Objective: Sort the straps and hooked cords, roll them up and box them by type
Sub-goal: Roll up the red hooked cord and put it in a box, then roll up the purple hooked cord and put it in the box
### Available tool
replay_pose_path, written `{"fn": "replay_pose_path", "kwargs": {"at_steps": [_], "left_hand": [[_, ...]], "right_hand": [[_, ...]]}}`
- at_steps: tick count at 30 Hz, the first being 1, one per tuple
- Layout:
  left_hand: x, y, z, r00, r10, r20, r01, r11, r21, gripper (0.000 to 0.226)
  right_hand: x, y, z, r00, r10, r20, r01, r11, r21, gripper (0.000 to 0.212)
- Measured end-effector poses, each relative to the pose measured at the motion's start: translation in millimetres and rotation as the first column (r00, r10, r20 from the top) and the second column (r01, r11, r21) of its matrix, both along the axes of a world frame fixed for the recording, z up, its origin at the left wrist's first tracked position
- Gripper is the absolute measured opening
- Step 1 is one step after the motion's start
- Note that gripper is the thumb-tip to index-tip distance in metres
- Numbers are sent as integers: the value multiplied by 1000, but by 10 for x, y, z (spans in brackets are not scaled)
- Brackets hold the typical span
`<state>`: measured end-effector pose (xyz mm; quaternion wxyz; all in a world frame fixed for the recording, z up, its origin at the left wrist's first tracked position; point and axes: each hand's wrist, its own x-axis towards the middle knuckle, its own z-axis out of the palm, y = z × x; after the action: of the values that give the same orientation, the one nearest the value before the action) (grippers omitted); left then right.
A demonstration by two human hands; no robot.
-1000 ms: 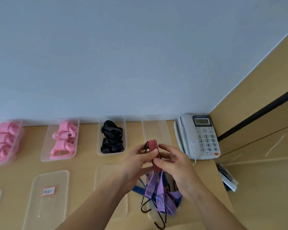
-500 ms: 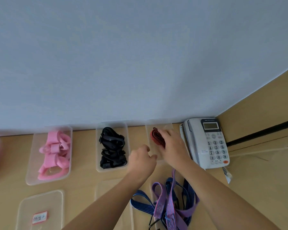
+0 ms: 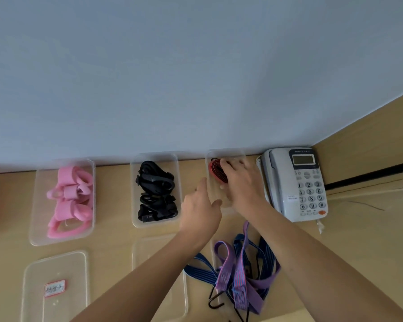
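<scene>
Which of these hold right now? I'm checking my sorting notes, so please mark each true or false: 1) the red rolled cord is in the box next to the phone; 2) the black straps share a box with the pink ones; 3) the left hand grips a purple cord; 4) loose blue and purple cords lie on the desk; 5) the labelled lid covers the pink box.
1) The red rolled cord sits in the clear box beside the phone, under the right hand. True.
2) False: the black straps and the pink straps lie in separate boxes.
3) False: the left hand holds nothing.
4) The loose cords lie on the desk. True.
5) False: the labelled lid lies flat on the desk, nearer than the pink box.
</scene>
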<state>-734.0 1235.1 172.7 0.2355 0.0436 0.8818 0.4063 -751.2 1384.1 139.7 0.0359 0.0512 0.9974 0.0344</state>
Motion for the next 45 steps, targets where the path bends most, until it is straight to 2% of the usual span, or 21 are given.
{"fn": "replay_pose_path", "kwargs": {"at_steps": [2,4,7,9,14,17,20,22,26,30,33,37,41,45], "left_hand": [[46,-29,19,997,48,-60,-44,997,59,61],[118,-69,33,983,96,-158,-79,990,114,55],[269,-173,-10,966,94,-242,-59,987,147,39],[436,-248,-139,960,54,-275,-16,990,137,32],[960,-309,-430,911,2,-412,25,998,60,23],[1245,-321,-479,877,-17,-480,23,1000,6,17],[1480,-352,-491,854,16,-520,-50,997,-51,21],[1579,-357,-487,839,16,-545,-74,994,-85,21],[1683,-324,-537,836,-46,-547,-48,986,-157,25],[1749,-235,-534,861,-38,-507,-74,977,-199,32],[1786,-138,-435,859,-3,-513,-110,976,-190,25],[1883,-32,-203,817,98,-568,-178,980,-87,13],[1994,28,39,841,219,-494,-247,969,9,7],[2104,82,257,823,220,-523,-229,972,48,3]], "right_hand": [[39,24,72,1000,0,-26,-2,997,-73,69],[154,50,177,996,-33,-87,15,979,-203,66],[518,55,343,948,-125,-294,16,937,-348,47],[865,53,353,923,-175,-343,16,908,-420,31],[1688,-6,215,938,-233,-259,68,852,-519,19],[2061,-57,133,958,-221,-184,84,827,-555,30],[2292,-90,57,988,-136,-69,82,856,-510,44],[2335,-97,15,997,-67,-46,39,886,-462,46],[2280,-74,-20,995,-56,-88,7,878,-479,28],[2266,-40,35,996,-63,-62,16,817,-577,28],[2323,40,97,995,-78,-61,19,758,-652,25],[2397,186,248,989,-123,-83,18,655,-756,19],[2450,324,434,979,-150,-135,-37,528,-849,9],[2481,444,563,973,-160,-165,-73,463,-883,14]]}}
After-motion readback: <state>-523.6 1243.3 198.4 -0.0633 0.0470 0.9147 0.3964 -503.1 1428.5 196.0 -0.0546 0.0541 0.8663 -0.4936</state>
